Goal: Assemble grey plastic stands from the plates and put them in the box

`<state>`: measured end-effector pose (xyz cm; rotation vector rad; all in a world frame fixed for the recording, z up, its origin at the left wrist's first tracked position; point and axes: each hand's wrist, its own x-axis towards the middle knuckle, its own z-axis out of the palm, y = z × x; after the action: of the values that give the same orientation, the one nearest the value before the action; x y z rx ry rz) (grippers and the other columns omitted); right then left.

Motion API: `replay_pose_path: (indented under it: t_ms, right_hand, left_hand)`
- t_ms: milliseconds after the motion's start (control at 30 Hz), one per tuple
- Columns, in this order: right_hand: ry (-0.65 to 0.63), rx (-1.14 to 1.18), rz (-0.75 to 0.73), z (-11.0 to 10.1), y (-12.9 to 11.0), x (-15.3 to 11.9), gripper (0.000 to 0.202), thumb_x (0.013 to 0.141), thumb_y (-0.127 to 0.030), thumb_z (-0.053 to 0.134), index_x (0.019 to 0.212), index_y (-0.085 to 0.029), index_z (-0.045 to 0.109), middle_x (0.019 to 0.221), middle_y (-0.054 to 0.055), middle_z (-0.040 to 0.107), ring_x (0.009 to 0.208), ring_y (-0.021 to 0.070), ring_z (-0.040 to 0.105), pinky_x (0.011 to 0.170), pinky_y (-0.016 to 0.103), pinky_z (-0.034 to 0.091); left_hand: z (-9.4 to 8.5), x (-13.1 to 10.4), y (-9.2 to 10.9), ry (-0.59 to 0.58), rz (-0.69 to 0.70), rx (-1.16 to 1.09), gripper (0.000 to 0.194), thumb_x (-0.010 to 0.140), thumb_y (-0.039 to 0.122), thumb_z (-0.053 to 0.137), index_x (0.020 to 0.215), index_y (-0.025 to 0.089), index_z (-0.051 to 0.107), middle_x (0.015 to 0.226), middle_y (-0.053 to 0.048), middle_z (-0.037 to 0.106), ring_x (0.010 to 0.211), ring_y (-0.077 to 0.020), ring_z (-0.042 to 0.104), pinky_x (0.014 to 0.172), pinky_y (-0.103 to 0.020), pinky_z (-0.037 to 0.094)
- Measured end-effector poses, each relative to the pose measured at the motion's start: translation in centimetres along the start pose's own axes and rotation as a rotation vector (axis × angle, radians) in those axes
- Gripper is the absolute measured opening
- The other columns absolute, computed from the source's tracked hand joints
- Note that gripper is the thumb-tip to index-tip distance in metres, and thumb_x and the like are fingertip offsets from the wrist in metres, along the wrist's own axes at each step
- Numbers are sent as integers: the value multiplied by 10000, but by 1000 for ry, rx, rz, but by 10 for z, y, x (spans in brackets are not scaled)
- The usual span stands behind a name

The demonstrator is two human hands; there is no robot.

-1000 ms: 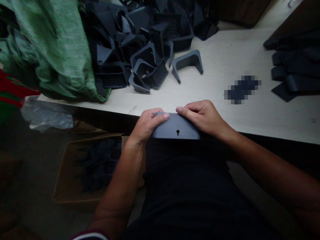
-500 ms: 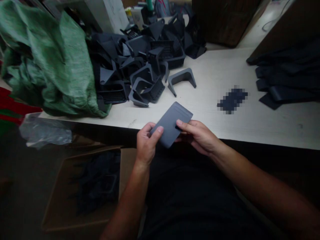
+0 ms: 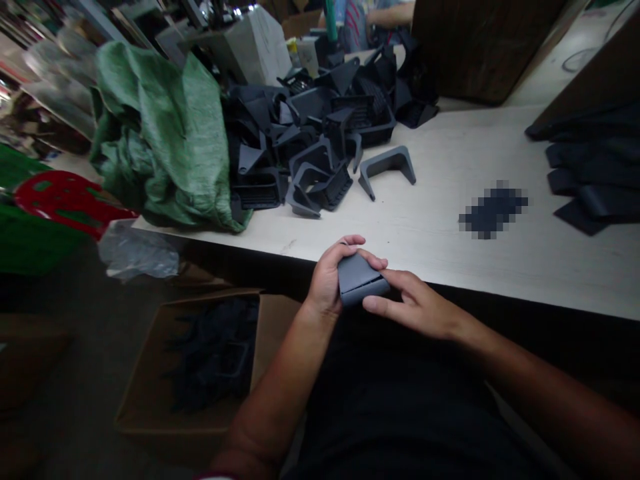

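held flat-faced plastic part [image 3: 357, 272]: plain grey | U-shaped plastic bracket [image 3: 387, 160]: dark grey | crumpled woven-plastic sack [image 3: 170, 133]: green | flat wood-look tabletop [image 3: 435, 247]: pale cream, faint grain | round-edged plastic seat [image 3: 65, 200]: red | open cardboard box [image 3: 277, 323]: brown | crinkled plastic bag [image 3: 143, 250]: clear, whitish

The gray part [image 3: 363, 275] has turned, and a dark slit now shows across it. The left hand [image 3: 333, 273], earlier thumb-on-face, now wraps its fingers over the far side; the right hand [image 3: 417, 307] has moved to the near right corner. A person's forearm [image 3: 393, 15] has come into view.
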<state>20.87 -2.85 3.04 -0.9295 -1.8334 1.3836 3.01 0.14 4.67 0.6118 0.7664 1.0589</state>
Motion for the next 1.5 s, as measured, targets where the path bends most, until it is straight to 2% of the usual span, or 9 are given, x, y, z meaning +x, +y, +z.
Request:
replay_pose_path:
  t_ms: [133, 300, 567, 633, 767, 933, 1133, 1267, 1500]
  right_hand:
    - [186, 185, -18, 16, 3, -7, 331, 953, -515, 749, 992, -187, 735, 962, 42, 736, 910, 230, 663, 888, 342, 545]
    - [346, 230, -20, 31, 2, -8, 328, 915, -528, 779, 949, -204, 738, 917, 43, 731, 896, 249, 665, 890, 376, 547]
    - [270, 178, -56, 21, -4, -1, 277, 903, -463, 832, 998, -206, 791, 990, 36, 790, 954, 250, 720, 981, 392, 552]
    - [283, 131, -65, 22, -5, -2, 356, 873, -481, 868, 1083, -204, 793, 1042, 45, 800, 978, 260, 729, 978, 397, 560]
    - [351, 88, -57, 30, -5, -4, 595, 758, -548, 950, 1214, -211, 771, 1177, 80, 797, 1093, 313, 728, 1032, 441, 564]
    - [415, 69, -77, 40, -8, -4, 676, 749, -509, 969, 1307, -201, 744, 1247, 107, 792, 1166, 336, 729, 1059, 446, 560]
    - [373, 39, -42, 33, -18, 2, 599, 792, -496, 947, 1283, -213, 756, 1261, 88, 792, 1173, 321, 729, 1075, 438, 554]
    - [316, 60, -6, 28, -17, 3, 694, 765, -512, 964, 1357, -235, 729, 1362, 90, 760, 1273, 334, 696, 1138, 456, 525]
    - [439, 107, -20, 44, -11, 10, 735, 686, -505, 1012, 1321, -233, 759, 1429, 100, 737, 1426, 368, 614, 1268, 512, 424]
  left_hand:
    - [12, -5, -5, 42, 115, 64, 87, 897, 251, 620, 962, 210, 580, 707, -52, 776, 818, -277, 793, 945, -455, 592]
    - [18, -9, -4, 107, 173, 171, 96, 875, 266, 628, 937, 218, 574, 698, -38, 775, 784, -286, 798, 886, -440, 609]
    - [14, -12, 3, 96, 218, 179, 86, 910, 276, 619, 964, 222, 579, 697, -23, 767, 801, -271, 796, 919, -449, 607]
    - [15, -12, 2, 69, 224, 173, 81, 932, 280, 599, 985, 225, 575, 686, -19, 762, 782, -264, 790, 928, -457, 609]
    - [17, -15, -4, 134, 279, 136, 85, 946, 295, 601, 998, 240, 564, 701, -2, 760, 787, -255, 790, 944, -445, 607]
    - [17, -20, -2, 137, 277, 79, 117, 929, 304, 644, 994, 237, 574, 698, 2, 735, 828, -272, 792, 924, -447, 609]
    - [14, -12, 4, 166, 240, 73, 169, 900, 325, 653, 1013, 246, 555, 693, 12, 726, 835, -269, 790, 921, -432, 609]
    - [11, -7, 0, 176, 260, 47, 165, 912, 315, 625, 1036, 242, 545, 694, 1, 740, 792, -259, 781, 905, -428, 612]
    - [6, -9, 2, 202, 217, 16, 191, 881, 331, 649, 1020, 249, 545, 701, 13, 724, 840, -267, 787, 901, -404, 600]
